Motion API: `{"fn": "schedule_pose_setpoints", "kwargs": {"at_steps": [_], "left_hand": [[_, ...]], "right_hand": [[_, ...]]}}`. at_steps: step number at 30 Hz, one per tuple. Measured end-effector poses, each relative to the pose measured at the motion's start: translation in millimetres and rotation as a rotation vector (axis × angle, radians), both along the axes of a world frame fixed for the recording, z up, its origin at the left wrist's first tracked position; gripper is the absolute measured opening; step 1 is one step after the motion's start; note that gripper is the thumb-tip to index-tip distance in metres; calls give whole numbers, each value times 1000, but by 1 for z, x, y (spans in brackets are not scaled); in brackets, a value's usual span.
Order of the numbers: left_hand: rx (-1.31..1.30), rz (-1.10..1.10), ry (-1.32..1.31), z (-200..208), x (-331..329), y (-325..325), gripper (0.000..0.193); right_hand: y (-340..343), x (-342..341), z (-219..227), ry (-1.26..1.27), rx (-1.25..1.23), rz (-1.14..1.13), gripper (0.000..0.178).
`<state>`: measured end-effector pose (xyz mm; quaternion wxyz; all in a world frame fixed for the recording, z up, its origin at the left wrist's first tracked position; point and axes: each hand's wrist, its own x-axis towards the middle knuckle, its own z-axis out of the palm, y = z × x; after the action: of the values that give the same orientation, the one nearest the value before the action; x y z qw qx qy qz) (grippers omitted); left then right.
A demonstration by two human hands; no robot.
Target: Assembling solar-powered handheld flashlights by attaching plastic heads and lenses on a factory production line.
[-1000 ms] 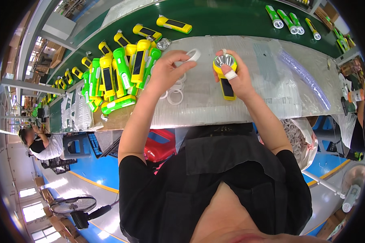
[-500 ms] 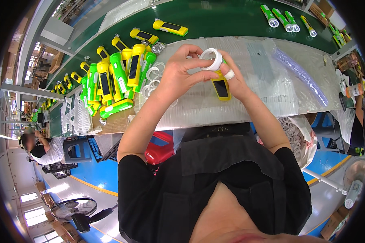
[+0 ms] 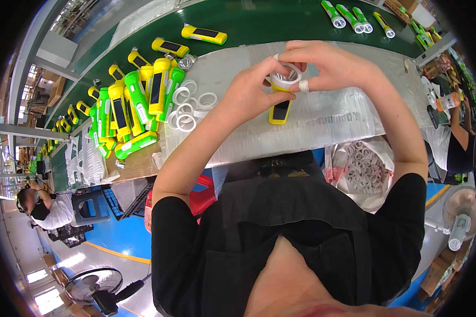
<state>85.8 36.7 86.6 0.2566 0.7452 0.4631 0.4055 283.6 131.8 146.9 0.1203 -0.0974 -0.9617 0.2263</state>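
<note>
Between my hands, a yellow flashlight [image 3: 279, 113] with a dark panel points its head up. A white ring [image 3: 286, 85] sits around the rim of its head, with the shiny reflector showing inside. My left hand [image 3: 258, 85] is closed round the head's left side, its thumb just below the ring. From the right, my right hand [image 3: 325, 66] grips the ring between thumb and curled fingers. White wrapping shows on my right thumb. Left of my hands, several loose white rings [image 3: 207, 100] lie beside a pile of yellow and green flashlights [image 3: 137, 95].
Several flashlights [image 3: 358, 20] lie on the green surface [image 3: 269, 24] beyond the plastic-covered work area [image 3: 349, 113]. A bag of white rings [image 3: 362, 171] hangs below the table's front edge. A fan [image 3: 98, 285] stands behind at left. Other people [image 3: 50, 206] sit at both sides.
The ring has gone from tilted above the flashlight to lying around its head. My right hand has moved from the flashlight's side up to the ring. The whole view has shifted slightly.
</note>
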Motion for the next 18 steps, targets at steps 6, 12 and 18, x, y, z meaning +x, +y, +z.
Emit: {"fn": "schedule_pose_setpoints", "kwargs": {"at_steps": [6, 12, 18], "left_hand": [[96, 3, 19, -1, 5, 3, 38], [124, 41, 20, -6, 7, 6, 38], [252, 104, 70, -9, 18, 5, 41]], "right_hand": [[6, -10, 14, -215, 20, 21, 29], [7, -14, 8, -251, 47, -129, 32], [-5, -13, 6, -187, 64, -336, 42]]}}
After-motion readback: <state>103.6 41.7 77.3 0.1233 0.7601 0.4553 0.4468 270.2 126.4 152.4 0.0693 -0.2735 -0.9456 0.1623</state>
